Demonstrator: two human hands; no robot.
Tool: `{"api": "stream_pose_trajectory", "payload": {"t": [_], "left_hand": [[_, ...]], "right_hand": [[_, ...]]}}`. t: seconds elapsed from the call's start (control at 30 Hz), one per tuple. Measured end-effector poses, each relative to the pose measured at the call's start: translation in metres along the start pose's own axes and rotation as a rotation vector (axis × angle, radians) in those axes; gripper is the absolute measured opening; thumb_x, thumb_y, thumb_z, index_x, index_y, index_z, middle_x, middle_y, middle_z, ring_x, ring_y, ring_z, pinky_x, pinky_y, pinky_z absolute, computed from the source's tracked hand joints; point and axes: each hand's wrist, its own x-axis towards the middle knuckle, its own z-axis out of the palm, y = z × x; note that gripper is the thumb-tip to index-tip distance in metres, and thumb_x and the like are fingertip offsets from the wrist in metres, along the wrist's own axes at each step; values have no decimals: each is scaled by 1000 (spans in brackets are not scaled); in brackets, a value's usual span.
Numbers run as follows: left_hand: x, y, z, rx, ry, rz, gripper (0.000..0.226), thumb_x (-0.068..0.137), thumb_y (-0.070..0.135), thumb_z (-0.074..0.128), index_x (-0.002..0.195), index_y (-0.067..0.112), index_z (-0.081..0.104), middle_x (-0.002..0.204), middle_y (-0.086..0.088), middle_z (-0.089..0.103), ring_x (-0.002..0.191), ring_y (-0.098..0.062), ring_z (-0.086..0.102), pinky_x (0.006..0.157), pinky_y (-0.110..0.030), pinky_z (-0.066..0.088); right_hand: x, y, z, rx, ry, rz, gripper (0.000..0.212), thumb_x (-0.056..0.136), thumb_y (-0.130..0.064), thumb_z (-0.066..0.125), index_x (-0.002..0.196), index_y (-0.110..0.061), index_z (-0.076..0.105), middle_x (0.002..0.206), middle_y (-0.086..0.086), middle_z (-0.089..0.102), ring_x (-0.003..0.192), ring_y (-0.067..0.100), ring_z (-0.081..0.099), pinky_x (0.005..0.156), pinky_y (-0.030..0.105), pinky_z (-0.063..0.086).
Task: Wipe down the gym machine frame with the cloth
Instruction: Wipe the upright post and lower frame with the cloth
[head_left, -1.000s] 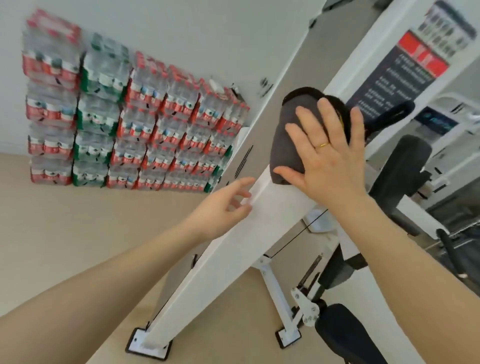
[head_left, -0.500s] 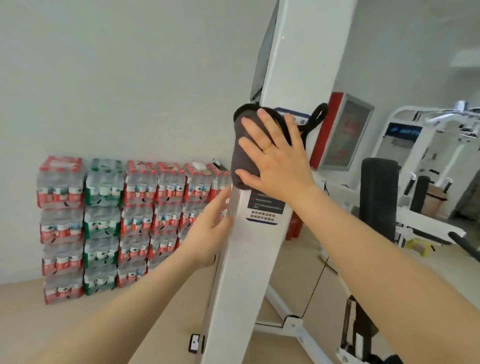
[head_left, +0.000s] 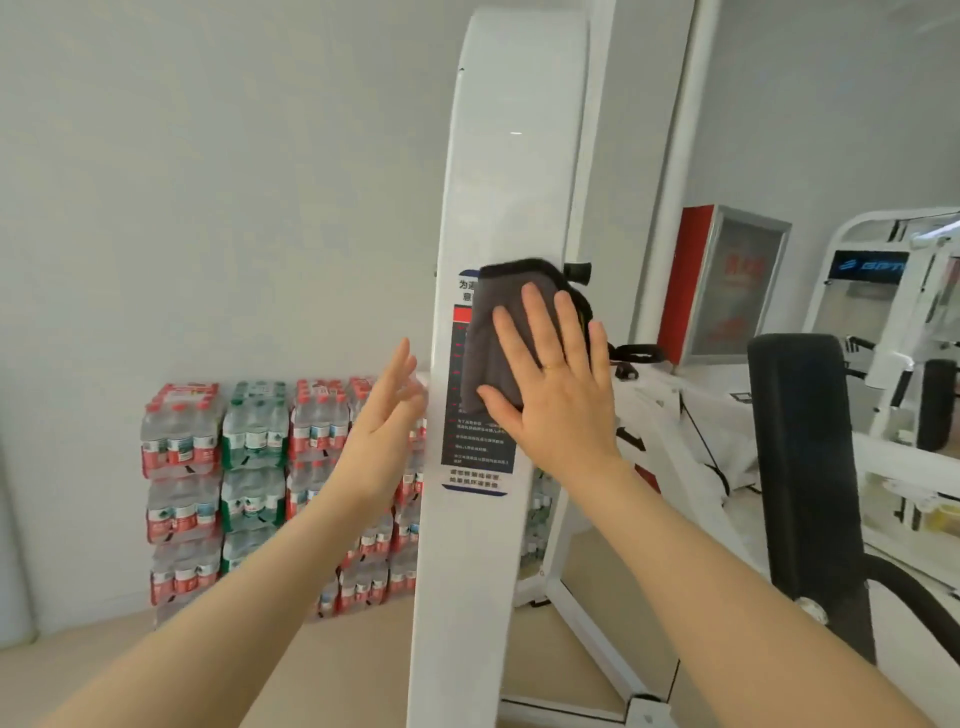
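White walls close off a gym room with a pale floor, and a tall white machine frame rises through the middle of the view, curving at its top. Behind it to the right stands a second white machine with a dark panel near its top, and nearer the camera a black upright pad stands on the right. Against the left wall, shrink-wrapped packs of water bottles are stacked several rows high, with red and green labels. A red cabinet with a glass front stands against the far wall, between the frame and the second machine.

On the front of the frame a printed label in dark blue and red runs down the post; its upper part is covered by the cloth, a dark grey folded piece lying flat against the frame at about mid-height.

Her or his right hand presses the cloth to the post with the palm and straight, spread fingers, a ring on one finger. The left hand is beside the frame's left edge, fingers straight and held together, holding nothing; it looks blurred, and I cannot tell whether it touches the post.
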Motion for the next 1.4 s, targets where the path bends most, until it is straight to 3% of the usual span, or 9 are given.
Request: {"api": "stream_pose_trajectory", "payload": {"t": [0.13,0.23,0.37,0.47,0.73,0.97,1.13,1.23,1.4], "left_hand": [[14,15,20,62,39,62,37,100,27,34,132,46,35,120,25,56,105,10,55,86,-14,46],[13,11,31,96,146,33,46,97,26,43,139,41,31,112,14,64,93,-1,65,77,-23,53],[8,14,42,194,209,11,46,98,33,37,142,42,26,124,19,54,100,9,55,75,-12,46],[9,19,43,257,222,5,41,98,40,35,139,41,30,126,15,56,110,-1,54,91,-26,44],[16,36,43,289,305,-45,27,95,44,33,116,35,48,110,6,63,103,-16,59,95,-45,45],[14,41,48,354,279,-35,39,100,35,32,137,44,27,97,31,53,77,20,56,63,-7,44],[18,44,45,390,244,-46,37,98,41,35,135,45,32,110,19,63,100,-2,61,75,-23,47],[26,52,41,443,212,-44,40,90,54,39,130,51,36,106,12,68,99,-12,65,87,-36,50],[35,64,44,367,228,45,27,99,28,38,122,35,50,106,10,66,92,-1,64,75,-18,51]], "right_hand": [[39,4,6,417,87,158,66,87,-41,46,143,-17,23,153,11,12,141,32,8,115,41,12],[21,-8,11,707,66,305,68,87,-39,44,146,-21,13,155,8,0,144,27,6,115,38,21],[-60,-36,20,636,-17,262,73,88,-35,50,145,-22,6,156,4,-13,141,29,10,109,46,31],[-89,-43,23,674,-42,253,71,89,-36,47,145,-21,7,155,0,-20,139,32,13,103,53,38],[61,18,3,906,73,227,75,81,-17,68,145,-8,30,155,18,8,142,37,13,114,43,21],[6,2,20,953,79,206,68,87,-38,48,145,-23,17,155,5,0,144,23,5,114,34,18],[-17,-3,21,1017,29,195,66,84,-41,46,142,-27,17,153,-1,1,142,20,5,112,33,19],[36,13,14,1052,94,231,70,83,-38,52,144,-19,24,154,14,8,143,28,12,114,37,20],[113,42,6,839,164,126,69,80,-31,64,141,-7,39,152,23,18,139,42,19,112,46,22]]}}
